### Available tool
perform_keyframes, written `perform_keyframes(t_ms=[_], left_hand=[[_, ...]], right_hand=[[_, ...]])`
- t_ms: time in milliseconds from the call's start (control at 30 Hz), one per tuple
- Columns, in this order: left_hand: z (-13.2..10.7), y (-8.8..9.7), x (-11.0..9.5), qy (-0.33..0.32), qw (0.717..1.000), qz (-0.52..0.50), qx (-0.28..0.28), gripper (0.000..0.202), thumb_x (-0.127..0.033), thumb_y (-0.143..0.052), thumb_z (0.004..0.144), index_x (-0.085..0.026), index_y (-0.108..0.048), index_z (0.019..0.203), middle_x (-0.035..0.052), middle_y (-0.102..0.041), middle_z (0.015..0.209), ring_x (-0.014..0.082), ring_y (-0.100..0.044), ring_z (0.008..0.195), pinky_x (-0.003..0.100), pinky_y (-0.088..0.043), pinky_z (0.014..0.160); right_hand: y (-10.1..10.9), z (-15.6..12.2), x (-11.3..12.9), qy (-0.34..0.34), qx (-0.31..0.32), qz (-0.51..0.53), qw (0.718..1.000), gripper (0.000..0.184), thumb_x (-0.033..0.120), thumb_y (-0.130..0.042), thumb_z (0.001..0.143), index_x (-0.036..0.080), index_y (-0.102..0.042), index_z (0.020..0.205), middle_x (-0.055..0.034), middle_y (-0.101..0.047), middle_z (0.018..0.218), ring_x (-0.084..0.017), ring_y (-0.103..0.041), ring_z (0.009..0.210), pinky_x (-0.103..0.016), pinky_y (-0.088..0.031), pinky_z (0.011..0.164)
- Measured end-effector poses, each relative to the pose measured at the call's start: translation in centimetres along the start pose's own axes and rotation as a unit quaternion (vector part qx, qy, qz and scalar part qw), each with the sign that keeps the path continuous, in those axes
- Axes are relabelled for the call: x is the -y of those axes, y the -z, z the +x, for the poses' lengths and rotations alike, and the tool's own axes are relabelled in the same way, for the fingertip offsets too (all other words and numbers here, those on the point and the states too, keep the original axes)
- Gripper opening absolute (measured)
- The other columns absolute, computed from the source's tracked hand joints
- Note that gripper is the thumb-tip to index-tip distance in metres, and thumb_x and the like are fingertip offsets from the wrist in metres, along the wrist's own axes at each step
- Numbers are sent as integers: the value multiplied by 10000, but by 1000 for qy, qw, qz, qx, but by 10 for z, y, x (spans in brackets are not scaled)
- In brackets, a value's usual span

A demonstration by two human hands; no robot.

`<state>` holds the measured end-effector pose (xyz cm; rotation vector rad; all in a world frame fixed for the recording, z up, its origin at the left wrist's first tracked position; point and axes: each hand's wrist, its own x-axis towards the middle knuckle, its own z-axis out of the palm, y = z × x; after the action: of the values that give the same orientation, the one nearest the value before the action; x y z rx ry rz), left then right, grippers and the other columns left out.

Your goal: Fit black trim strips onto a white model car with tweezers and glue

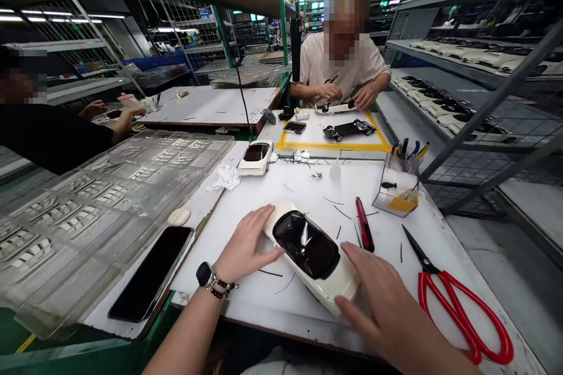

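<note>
A white model car body with a dark glossy roof (310,253) lies on the white table (308,187) in front of me. My left hand (246,246) rests on its left side, fingers stretched along the front end. My right hand (378,299) lies against its rear right side, fingers spread and pressing the body. Both hands steady the car between them. A watch and a bead bracelet sit on my left wrist.
Red-handled scissors (457,310) and a red cutter (364,224) lie right of the car. A phone (152,274) and clear plastic trays (88,211) are at left. A second white car (256,158), a clear pen box (398,184) and two other people stand farther off.
</note>
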<state>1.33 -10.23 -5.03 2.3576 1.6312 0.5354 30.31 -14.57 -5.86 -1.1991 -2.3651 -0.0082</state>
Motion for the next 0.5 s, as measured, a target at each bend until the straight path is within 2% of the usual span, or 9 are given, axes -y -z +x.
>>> perform_keyframes(t_ms=[100,233,300,400,500], left_hand=[[-6,-9,8,32,999,-23,-33,651,-443,-576,803,-178,-360,1357,132,-486,1368,276,-460,1264,486,-368,1084],[-3,-14,11,33,997,-46,-56,645,-375,-609,754,-160,-409,1329,109,-528,1334,256,-501,1232,440,-413,1068],[-4,-10,16,28,996,-70,-43,646,-350,-628,733,-181,-424,1322,93,-535,1331,250,-504,1230,438,-411,1069],[-7,1,28,21,990,-136,11,623,-342,-645,741,-214,-438,1314,70,-515,1357,230,-485,1253,412,-389,1087],[3,14,30,25,983,-176,45,631,-420,-646,766,-216,-424,1321,63,-550,1321,208,-512,1224,381,-383,1082]], right_hand=[[-16,-4,13,-13,11,-2,1000,719,515,-491,852,112,-272,1405,-153,-437,1373,-291,-434,1235,-434,-475,935],[-31,-7,16,-64,18,25,998,723,488,-505,847,142,-237,1422,-136,-386,1414,-294,-388,1275,-465,-444,967],[-32,-8,14,-75,21,47,996,708,473,-512,847,159,-240,1420,-122,-376,1422,-283,-375,1286,-458,-434,984],[-30,-9,11,-82,31,72,994,696,463,-526,842,174,-253,1413,-114,-365,1424,-279,-363,1291,-460,-422,999],[-31,-10,12,-78,37,80,993,665,428,-525,845,175,-266,1403,-122,-332,1434,-289,-341,1298,-472,-411,1002]])
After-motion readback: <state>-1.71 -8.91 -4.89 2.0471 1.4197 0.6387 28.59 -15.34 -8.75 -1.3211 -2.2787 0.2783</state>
